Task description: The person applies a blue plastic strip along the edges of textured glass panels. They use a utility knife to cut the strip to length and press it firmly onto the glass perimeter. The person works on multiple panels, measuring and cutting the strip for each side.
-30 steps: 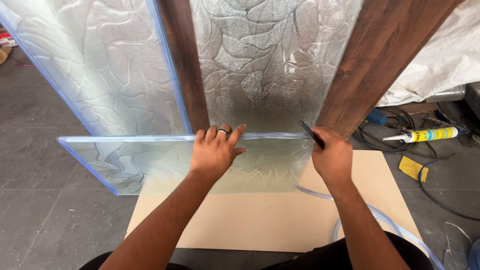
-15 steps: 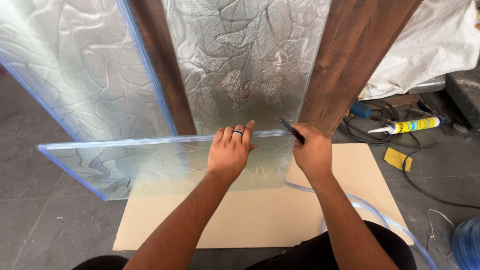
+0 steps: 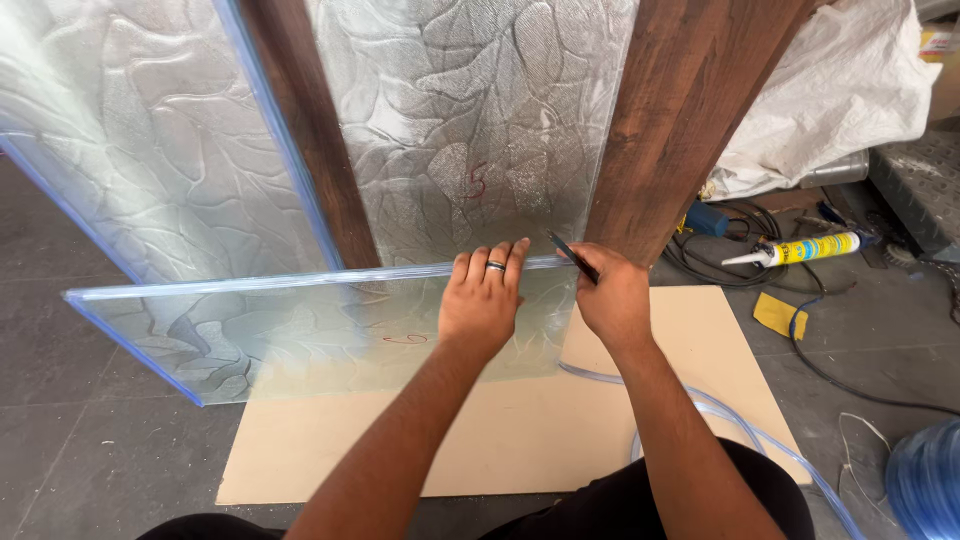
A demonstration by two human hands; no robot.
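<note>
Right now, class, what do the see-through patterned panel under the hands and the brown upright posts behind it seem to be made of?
The see-through patterned panel looks like textured glass: translucent, embossed with leaf-like lines, bluish along its edge. The brown upright posts look like dark wood or wood-grain laminate: streaked grain, matt finish; which one is unclear. The left hand rests on the panel's top edge.

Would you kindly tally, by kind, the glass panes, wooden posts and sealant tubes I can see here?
Textured glass panes: 3, namely the pane under the left hand and right hand, the left leaning pane and the middle leaning pane.
Dark wooden posts: 2, left post and right post.
Sealant tubes: 1.
Total: 6
</note>
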